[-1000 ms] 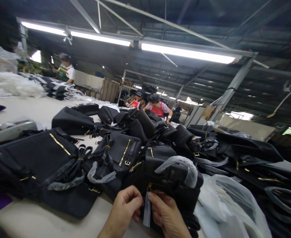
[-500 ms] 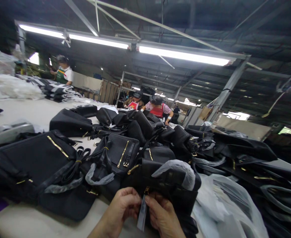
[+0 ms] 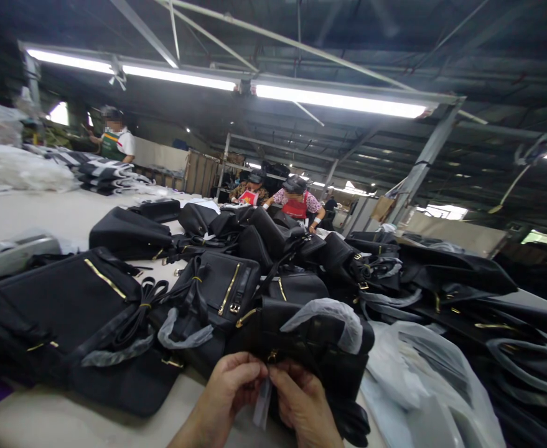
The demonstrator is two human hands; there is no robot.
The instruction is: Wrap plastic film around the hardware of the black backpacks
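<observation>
A black handbag (image 3: 348,373) with gold zippers stands in front of me, its handle wrapped in translucent plastic (image 3: 331,314). Just below a gold ring (image 3: 272,356) on the bag, both my hands meet at a narrow clear plastic sleeve (image 3: 262,404) hanging down. My left hand (image 3: 236,386) pinches at the sleeve's upper end from the left, fingers closed. On the other side my right hand (image 3: 301,392) is closed too, thumb and forefinger pressed together at the same spot. What lies inside the sleeve is hard to make out.
More black bags (image 3: 58,305) with gold zippers and bundled straps crowd the table (image 3: 16,214). Clear plastic bags (image 3: 422,373) lie at the right. Folded black-and-white pieces (image 3: 105,171) are stacked far left. Several people (image 3: 296,202) work across the table.
My hands have drawn slightly closer together at the top of the sleeve. The whole view has shifted a little; the bag stays in place.
</observation>
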